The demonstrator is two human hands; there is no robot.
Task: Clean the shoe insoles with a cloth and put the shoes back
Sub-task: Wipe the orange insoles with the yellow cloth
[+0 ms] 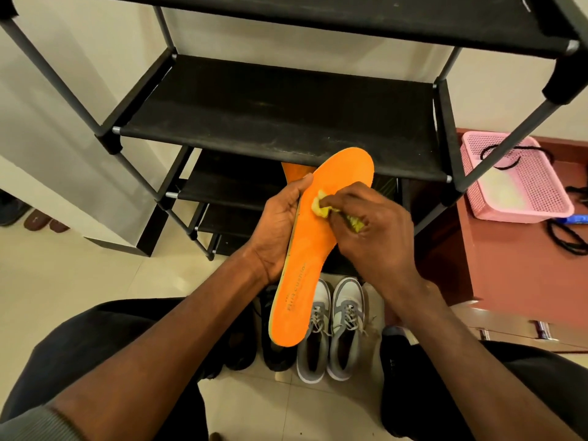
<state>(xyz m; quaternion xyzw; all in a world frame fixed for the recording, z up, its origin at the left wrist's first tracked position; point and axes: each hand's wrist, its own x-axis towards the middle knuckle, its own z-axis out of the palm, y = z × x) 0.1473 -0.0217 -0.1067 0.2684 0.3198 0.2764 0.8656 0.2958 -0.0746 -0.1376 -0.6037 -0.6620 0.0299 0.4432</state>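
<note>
The orange insole [313,240] is in the air above the grey shoes [331,329], and I think it can slip. My left hand [280,224] holds it only along one long edge near the middle, so if I press too hard with the cloth [321,209] near the toe, the insole may bend or twist out of my hold and fall on the shoes or the floor. The cloth is also small and crumpled; it may slide out from under my fingers, and then I rub with bare skin and leave marks.

My left fingers are curled around the edge of the insole, the thumb lying on its upper face. My right hand [375,230] has the fingers bent closely, pinching the yellow cloth and pressing it on the front half of the insole. A second orange insole [291,171] shows behind, by the black shoe rack [273,116].
</note>
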